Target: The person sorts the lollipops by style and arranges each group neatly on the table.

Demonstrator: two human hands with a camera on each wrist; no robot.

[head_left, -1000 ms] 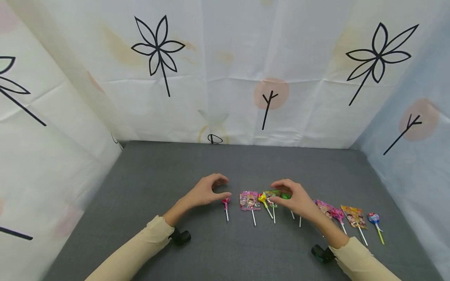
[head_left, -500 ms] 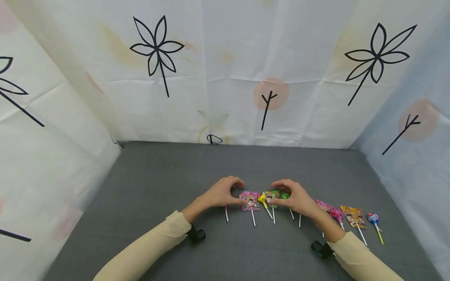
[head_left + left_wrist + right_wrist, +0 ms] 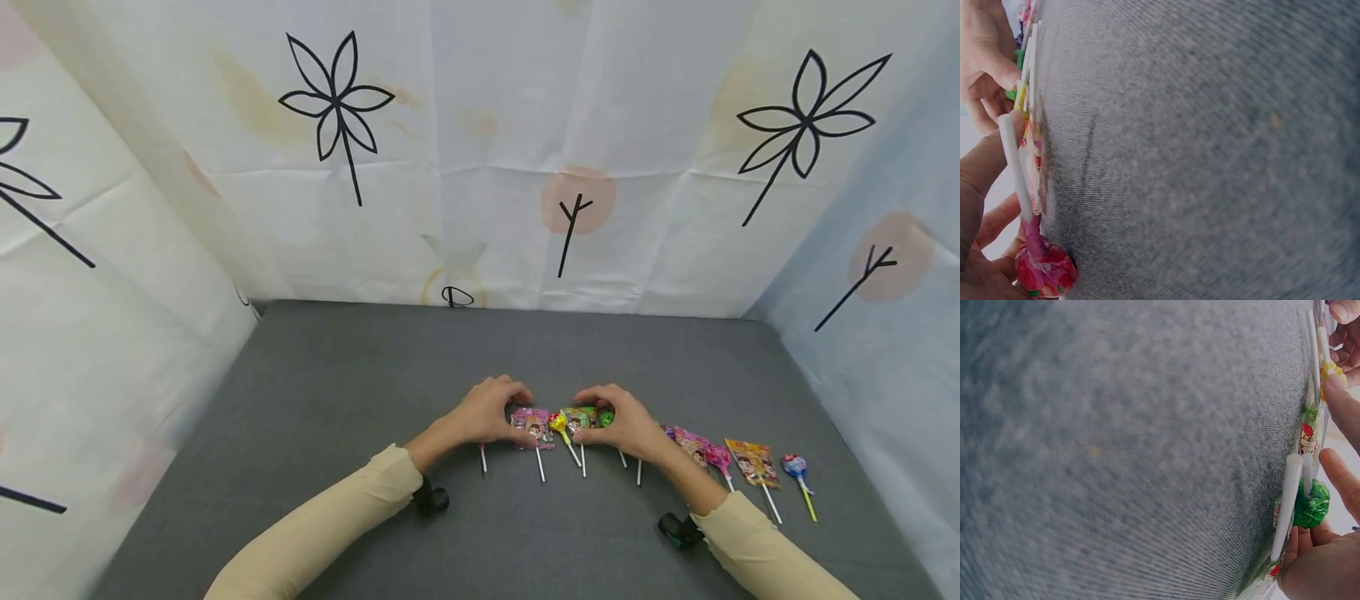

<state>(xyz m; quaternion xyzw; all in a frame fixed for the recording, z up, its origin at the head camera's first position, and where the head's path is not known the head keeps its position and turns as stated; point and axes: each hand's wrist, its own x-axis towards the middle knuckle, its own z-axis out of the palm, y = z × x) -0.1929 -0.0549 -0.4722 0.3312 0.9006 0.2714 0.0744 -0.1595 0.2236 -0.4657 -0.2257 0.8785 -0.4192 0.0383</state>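
My left hand hovers at the left end of a row of lollipops, thumb and fingers apart over the flat pink packet lollipop. Beneath that hand lies a red-pink ball lollipop, only its white stick showing in the head view. My right hand is held in a wide curve, thumb and fingers apart, over the flat green packet lollipop and the green ball lollipop. Between the two hands lies a yellow ball lollipop. Neither hand has its fingers closed round a lollipop.
Right of my right forearm lie a pink packet lollipop, a pink ball lollipop, an orange packet lollipop and a blue ball lollipop. All rest on a grey cloth-covered table. White printed curtains stand behind and at both sides.
My left hand has moved right, from the red-pink ball lollipop to over the pink packet lollipop. The right hand has barely shifted, and the lollipops lie as before.
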